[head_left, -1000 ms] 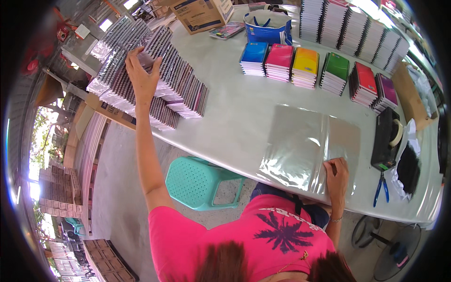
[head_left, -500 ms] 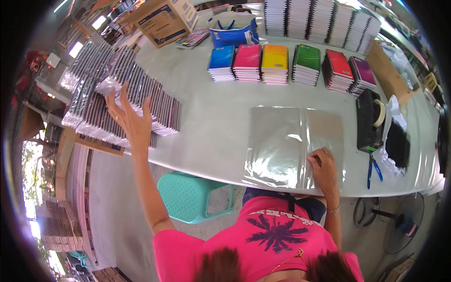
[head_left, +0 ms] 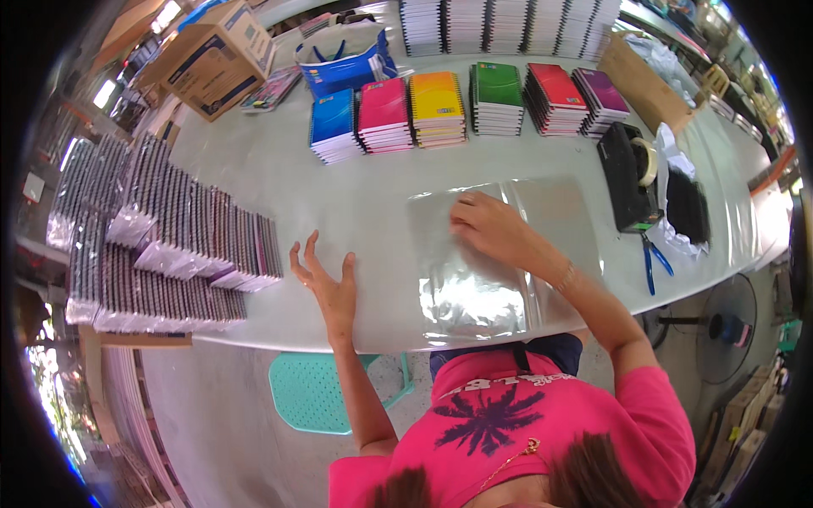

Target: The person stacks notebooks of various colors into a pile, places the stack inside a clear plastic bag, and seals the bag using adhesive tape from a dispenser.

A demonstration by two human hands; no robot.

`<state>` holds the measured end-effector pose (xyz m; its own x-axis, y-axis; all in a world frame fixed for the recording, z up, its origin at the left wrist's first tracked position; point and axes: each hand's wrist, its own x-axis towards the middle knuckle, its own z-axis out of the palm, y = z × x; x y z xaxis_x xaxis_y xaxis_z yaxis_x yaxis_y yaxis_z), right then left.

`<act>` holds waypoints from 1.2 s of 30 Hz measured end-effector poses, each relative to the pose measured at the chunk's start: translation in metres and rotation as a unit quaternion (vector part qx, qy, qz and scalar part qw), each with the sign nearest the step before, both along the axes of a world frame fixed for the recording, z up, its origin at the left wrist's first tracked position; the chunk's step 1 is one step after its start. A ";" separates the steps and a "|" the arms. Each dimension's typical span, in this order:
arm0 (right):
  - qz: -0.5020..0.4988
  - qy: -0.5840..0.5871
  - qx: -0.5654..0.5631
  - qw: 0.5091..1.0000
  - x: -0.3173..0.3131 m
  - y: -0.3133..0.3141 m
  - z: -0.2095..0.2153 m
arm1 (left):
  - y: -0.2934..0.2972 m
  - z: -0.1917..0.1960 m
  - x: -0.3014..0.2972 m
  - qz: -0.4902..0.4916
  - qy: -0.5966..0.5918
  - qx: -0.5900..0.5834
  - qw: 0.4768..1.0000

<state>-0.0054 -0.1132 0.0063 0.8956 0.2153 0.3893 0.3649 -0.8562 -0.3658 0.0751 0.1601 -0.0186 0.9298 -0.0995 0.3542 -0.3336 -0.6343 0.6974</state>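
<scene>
Clear plastic bags [head_left: 474, 292] lie flat in a pile on the table in front of me. My right hand [head_left: 491, 227] rests over their upper part, fingers bent together and tips down at the plastic; whatever is under them is hidden. To the left, my left hand [head_left: 329, 284] hovers over bare tabletop, fingers spread and holding nothing. Beyond it stand rows of plastic-wrapped spiral notebooks [head_left: 195, 220]. Short notebook stacks line the far side: blue [head_left: 332, 118], pink [head_left: 383, 106], yellow [head_left: 437, 97], green [head_left: 496, 85], red [head_left: 555, 89] and purple [head_left: 601, 93].
A black tape dispenser [head_left: 622, 182], blue-handled pliers [head_left: 652, 258] and black binding coils [head_left: 688, 207] sit at the right. Behind are tall white notebook stacks [head_left: 508, 25], a blue bag [head_left: 351, 72] and cardboard boxes [head_left: 212, 68]. A turquoise stool [head_left: 309, 394] stands below the table's edge.
My left hand has come away from the wrapped notebooks, rightward and nearer me. My right hand has slid up and left across the plastic bags. The whole view has shifted.
</scene>
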 end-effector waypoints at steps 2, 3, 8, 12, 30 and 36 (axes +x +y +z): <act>0.006 0.018 0.081 0.997 0.037 0.011 -0.004 | -0.010 -0.005 0.002 -0.009 0.022 -0.020 1.000; 0.026 -0.012 0.078 0.997 0.056 0.015 -0.009 | -0.010 -0.012 0.000 -0.012 0.027 -0.031 0.999; 0.044 -0.148 0.020 0.988 0.155 0.051 -0.009 | -0.001 -0.025 0.001 -0.009 -0.004 0.009 1.000; -0.009 -0.158 0.013 0.987 0.215 0.070 -0.004 | -0.003 -0.024 0.002 -0.016 -0.014 0.081 0.996; -0.070 -0.223 -0.091 0.968 0.261 0.080 -0.023 | -0.001 -0.031 0.005 -0.028 -0.033 0.148 0.988; -0.038 -0.199 -0.061 0.977 0.257 0.076 -0.019 | -0.007 -0.025 0.002 -0.018 0.014 0.135 0.991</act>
<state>0.2521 -0.0372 -0.0122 0.6936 0.2196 0.6860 0.3907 -0.9148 -0.1022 0.0767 0.1535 -0.0439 0.9329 -0.2204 0.2849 -0.3426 -0.7869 0.5132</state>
